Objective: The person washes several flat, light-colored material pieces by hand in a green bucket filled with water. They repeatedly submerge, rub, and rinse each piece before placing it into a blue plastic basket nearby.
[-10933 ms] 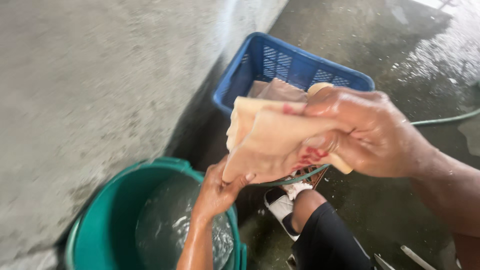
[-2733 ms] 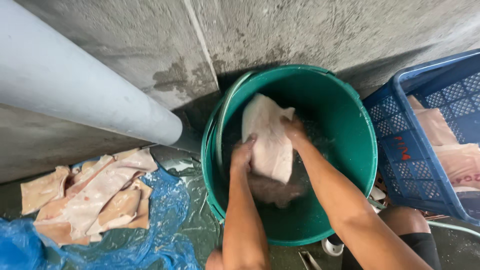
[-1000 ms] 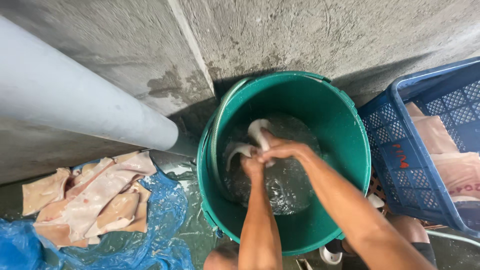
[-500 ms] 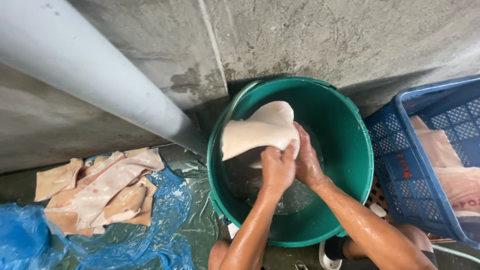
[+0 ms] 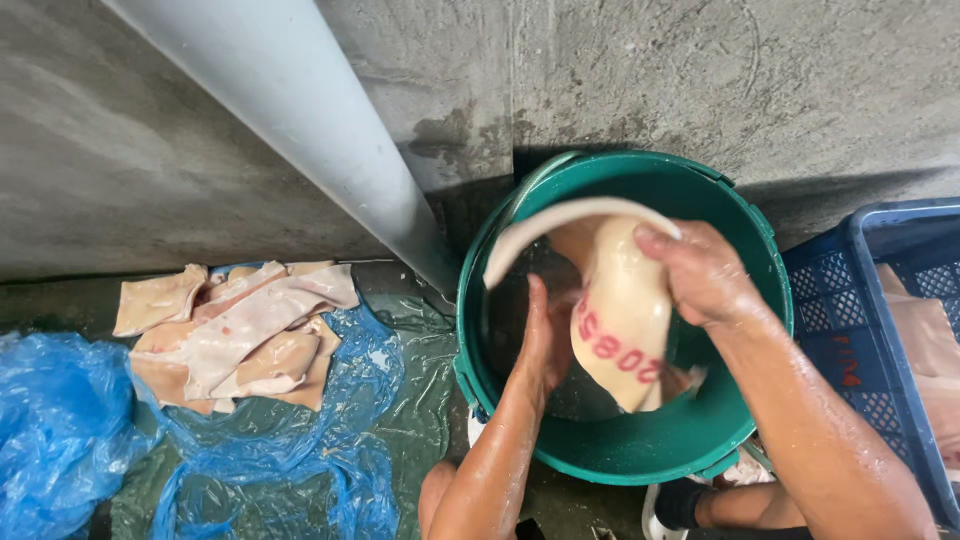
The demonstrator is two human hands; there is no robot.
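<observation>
Over the green bucket (image 5: 640,455) of water, my right hand (image 5: 700,270) grips a pale, wet slab of pork skin (image 5: 620,315) with a red stamp on it; the slab hangs curled above the water. My left hand (image 5: 545,345) lies flat against the slab's left side, fingers pointing up, inside the bucket's rim. Both forearms are wet.
A pile of similar pale skin pieces (image 5: 235,335) lies on blue plastic sheeting (image 5: 70,430) at the left. A grey pipe (image 5: 300,110) slants down the concrete wall to the bucket. A blue crate (image 5: 880,320) with more pieces stands at the right.
The slab has come up out of the water and turned so its stamped side faces me. My right hand now holds its top; my left hand has slid to its side.
</observation>
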